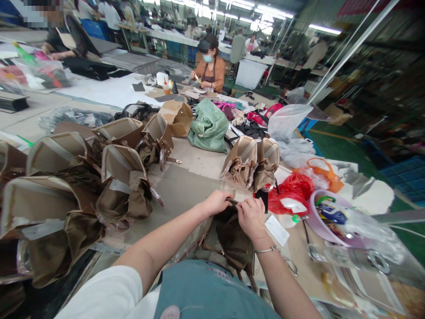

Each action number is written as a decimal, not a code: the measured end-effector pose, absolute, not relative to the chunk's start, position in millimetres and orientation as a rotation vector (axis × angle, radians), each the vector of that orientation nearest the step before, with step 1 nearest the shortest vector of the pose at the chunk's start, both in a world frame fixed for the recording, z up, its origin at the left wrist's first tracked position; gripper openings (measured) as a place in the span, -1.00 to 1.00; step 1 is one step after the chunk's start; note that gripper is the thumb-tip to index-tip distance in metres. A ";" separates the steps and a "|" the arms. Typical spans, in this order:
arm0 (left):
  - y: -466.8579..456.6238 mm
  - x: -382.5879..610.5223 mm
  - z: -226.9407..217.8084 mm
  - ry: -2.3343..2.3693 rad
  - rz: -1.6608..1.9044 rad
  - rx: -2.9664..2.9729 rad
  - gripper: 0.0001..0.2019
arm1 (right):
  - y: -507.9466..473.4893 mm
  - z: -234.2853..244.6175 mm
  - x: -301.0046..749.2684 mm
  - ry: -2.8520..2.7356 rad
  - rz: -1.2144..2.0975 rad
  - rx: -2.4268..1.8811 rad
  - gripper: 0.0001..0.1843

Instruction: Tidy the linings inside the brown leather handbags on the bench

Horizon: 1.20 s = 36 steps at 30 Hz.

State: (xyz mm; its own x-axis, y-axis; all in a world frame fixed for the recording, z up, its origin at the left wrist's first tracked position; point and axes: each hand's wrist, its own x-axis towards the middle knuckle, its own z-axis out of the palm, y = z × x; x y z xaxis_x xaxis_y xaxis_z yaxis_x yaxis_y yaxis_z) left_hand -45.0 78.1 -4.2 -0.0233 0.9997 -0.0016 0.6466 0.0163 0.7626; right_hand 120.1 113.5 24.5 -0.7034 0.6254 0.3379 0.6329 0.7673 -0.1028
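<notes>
At the worktable's near edge, a dark brown handbag (234, 237) with its lining showing stands in front of my body. My left hand (217, 203) pinches the top edge at the far side of the bag. Close beside it, my right hand (251, 217) has its fingers closed on the same edge. The lower part of the bag is partly hidden by my right arm and my apron. Just beyond my hands stand two tan unfinished bags (242, 161) with crumpled lining. A white paper tag (277, 230) lies right of my right wrist.
Several unfinished brown bags (121, 164) crowd the left side. Ahead are a green sack (209, 126) and a cardboard box (177, 117). On the right are a red plastic bag (292, 190) and a purple basin (314, 212). A masked person (215, 73) sits across the table.
</notes>
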 end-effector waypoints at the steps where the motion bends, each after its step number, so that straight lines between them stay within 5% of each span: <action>1: 78.3 -45.7 -3.5 1.726 0.790 1.685 -0.83 | 113.1 24.0 119.5 -2.603 -0.036 -0.982 -0.83; 36: 80.4 -42.2 -6.2 1.799 0.734 1.828 -0.78 | 112.0 21.0 121.1 -2.496 -0.076 -1.064 -0.81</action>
State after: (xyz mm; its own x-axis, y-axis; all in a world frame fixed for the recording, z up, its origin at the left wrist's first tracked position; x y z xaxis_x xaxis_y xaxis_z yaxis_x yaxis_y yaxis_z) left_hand -42.2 80.4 -6.2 -0.0022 0.9988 0.0489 0.7476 -0.0308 0.6635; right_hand 121.1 112.0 21.0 -0.6165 0.6768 0.4024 0.7000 0.7051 -0.1136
